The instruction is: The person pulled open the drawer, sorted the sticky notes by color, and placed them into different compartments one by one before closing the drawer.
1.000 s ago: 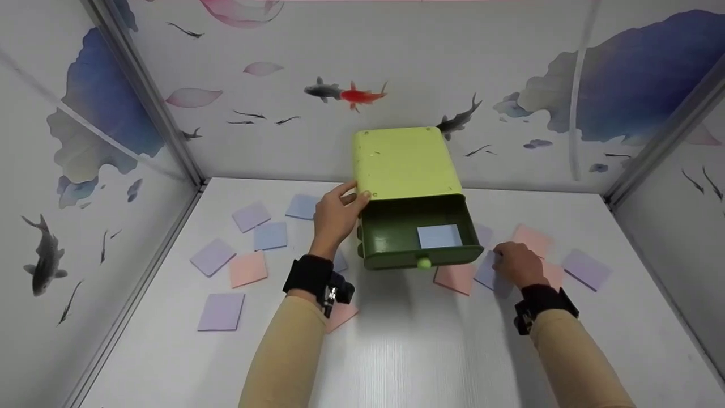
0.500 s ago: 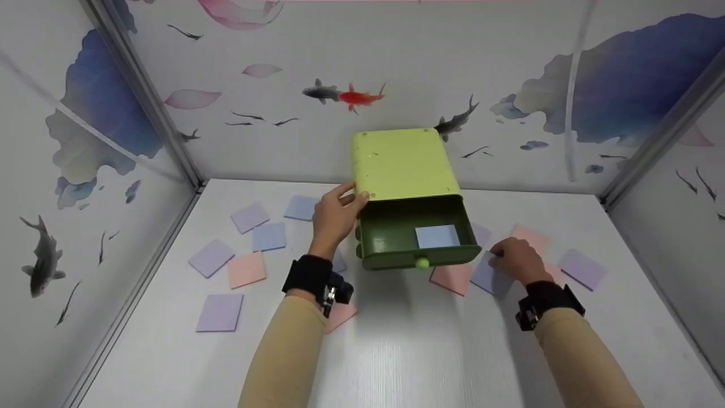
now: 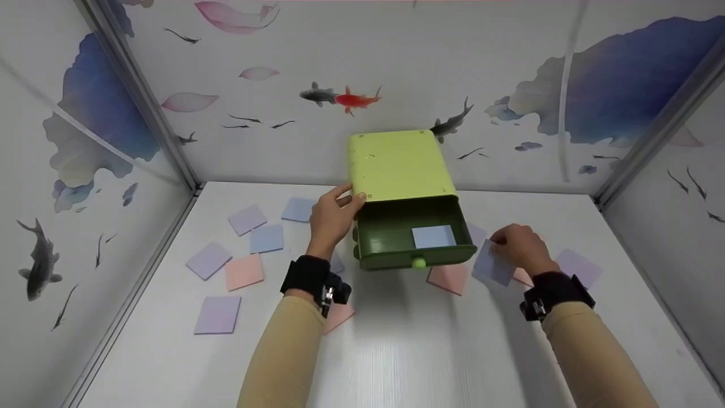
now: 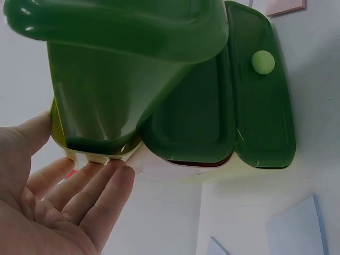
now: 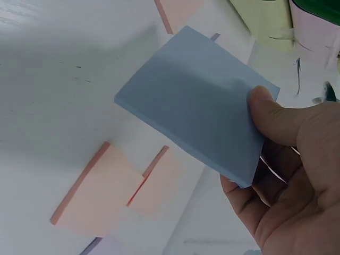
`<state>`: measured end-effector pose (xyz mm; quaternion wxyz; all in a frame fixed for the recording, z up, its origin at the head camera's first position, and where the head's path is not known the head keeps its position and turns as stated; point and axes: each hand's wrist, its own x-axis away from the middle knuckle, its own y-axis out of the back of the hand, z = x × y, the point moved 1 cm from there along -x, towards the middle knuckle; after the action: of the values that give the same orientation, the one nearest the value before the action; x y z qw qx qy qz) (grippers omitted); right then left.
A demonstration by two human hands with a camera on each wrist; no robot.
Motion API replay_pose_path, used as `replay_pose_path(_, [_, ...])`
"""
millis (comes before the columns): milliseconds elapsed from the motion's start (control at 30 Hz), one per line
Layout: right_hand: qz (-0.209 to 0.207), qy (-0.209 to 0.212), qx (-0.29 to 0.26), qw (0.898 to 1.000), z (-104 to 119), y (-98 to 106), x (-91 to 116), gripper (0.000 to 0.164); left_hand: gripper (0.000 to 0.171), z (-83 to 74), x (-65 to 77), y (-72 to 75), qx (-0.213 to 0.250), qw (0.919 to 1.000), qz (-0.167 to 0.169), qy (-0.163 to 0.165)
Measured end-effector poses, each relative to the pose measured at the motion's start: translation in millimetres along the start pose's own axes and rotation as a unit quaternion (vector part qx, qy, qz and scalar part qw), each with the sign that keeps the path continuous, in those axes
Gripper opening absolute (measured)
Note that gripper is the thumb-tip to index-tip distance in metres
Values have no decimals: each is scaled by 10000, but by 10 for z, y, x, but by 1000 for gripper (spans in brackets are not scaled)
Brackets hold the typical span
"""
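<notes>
A small green drawer cabinet with a light green top stands at the back of the table. Its top drawer is pulled out, and a blue sticky-note pad lies inside. My left hand grips the cabinet's front left corner, thumb on the top and fingers along the side, also seen from the left hand in the left wrist view. With thumb and fingers, my right hand pinches one edge of another blue sticky-note pad, lifted and tilted above the table.
Purple pads, pink pads and blue pads lie scattered left of the cabinet. A pink pad lies before the drawer, and a purple pad far right. Printed white walls enclose the table.
My right hand has lifted the blue sticky-note pad off the table, tilting it up. The left hand keeps its hold on the cabinet. The head view has shifted slightly.
</notes>
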<state>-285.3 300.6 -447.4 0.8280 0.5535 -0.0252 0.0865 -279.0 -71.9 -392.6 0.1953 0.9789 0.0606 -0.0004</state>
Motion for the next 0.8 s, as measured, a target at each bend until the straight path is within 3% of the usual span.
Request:
replay_pose_path(533, [-468,291,280,9981,315,504,130,25,49,1,15,6,28,10000,16,-32])
replay_pose_path(800, [-966,783,529,9908,531,733,214,26,50,-5,21,15,-23,10000,92,25])
